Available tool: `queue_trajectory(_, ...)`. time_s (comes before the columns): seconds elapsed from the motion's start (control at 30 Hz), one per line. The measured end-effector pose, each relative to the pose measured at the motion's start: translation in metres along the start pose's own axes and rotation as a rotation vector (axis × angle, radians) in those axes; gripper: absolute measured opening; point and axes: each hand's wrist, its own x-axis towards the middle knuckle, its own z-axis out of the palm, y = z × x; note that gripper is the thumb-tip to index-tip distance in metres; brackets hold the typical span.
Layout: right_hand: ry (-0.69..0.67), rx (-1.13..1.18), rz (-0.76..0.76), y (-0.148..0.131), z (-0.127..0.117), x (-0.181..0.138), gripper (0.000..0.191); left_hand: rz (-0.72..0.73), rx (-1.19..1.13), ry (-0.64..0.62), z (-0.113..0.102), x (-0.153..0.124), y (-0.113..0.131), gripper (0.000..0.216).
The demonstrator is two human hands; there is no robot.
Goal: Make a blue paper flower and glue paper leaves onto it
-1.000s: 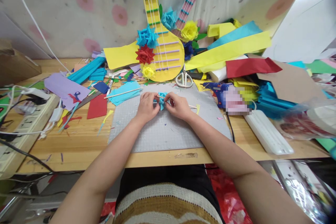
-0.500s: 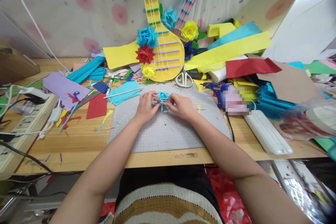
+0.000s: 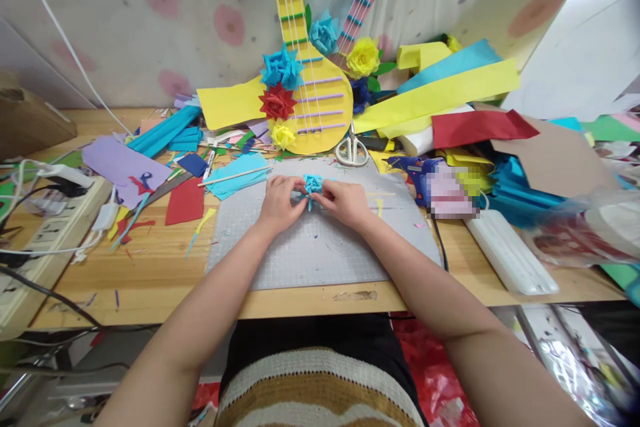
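Left hand [image 3: 281, 203] and right hand [image 3: 346, 202], fingers curled in, are pinching a petalled blue flower [image 3: 313, 184]; completeness unclear. Beyond them, three formed flowers [image 3: 277, 102] are adorning a yellow guitar [image 3: 327, 107].

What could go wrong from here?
The light-blue flower is held between the left hand and right hand, so its petals may crush. The black cord runs close to the right forearm, which might snag it. The yellow scrap near the right hand could get swept up.
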Motion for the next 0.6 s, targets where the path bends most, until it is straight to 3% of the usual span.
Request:
queue_trajectory(0.23,-0.014,0.094,0.065,-0.003,-0.003,0.000,0.036,0.022,0.059,0.011,-0.004,0.001,0.005,0.008)
queue_trajectory(0.43,-0.034,0.111,0.012,-0.001,-0.006,-0.002,0.033,0.066,0.087,0.024,-0.003,0.001,0.002,0.012)
queue_trajectory(0.6,-0.067,0.117,-0.057,-0.002,-0.010,-0.005,0.017,0.063,0.084,0.029,-0.004,0.001,0.001,0.010)
